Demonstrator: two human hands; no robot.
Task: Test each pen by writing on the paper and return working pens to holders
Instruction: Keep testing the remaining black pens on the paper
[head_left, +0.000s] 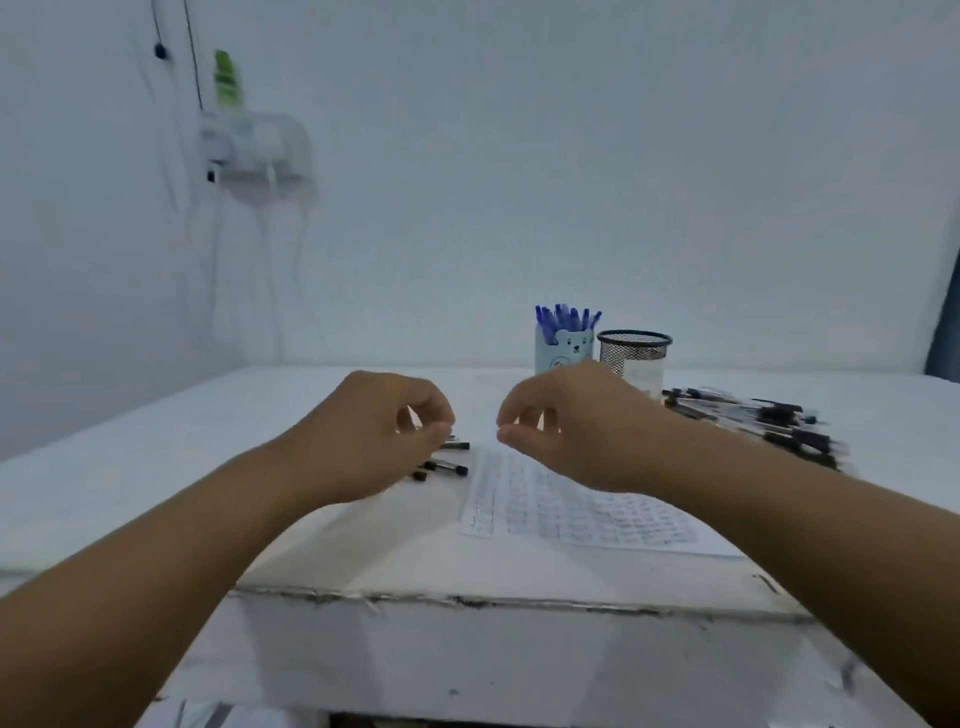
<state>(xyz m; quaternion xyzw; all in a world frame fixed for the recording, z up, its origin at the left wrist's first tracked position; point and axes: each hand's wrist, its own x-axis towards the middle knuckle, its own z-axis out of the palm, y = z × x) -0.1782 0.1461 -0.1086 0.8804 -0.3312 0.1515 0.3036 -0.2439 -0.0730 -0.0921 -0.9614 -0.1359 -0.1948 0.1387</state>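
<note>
A sheet of paper (582, 509) covered in rows of scribbles lies on the white table (208, 467). My left hand (369, 431) hovers above a few black-capped pens (447, 467) left of the paper, its fingers loosely curled and holding nothing. My right hand (576, 426) hangs over the paper's far edge, also loosely curled and without a pen. Behind it stand a light blue bear holder (563, 348) full of blue pens and a black mesh holder (634, 353). A pile of dark pens (758, 415) lies at the right.
The table's worn front edge (467, 600) runs below the paper. On the wall at the left hangs a white shelf (260, 150) with a green item and cables. A dark object (943, 332) shows at the far right edge.
</note>
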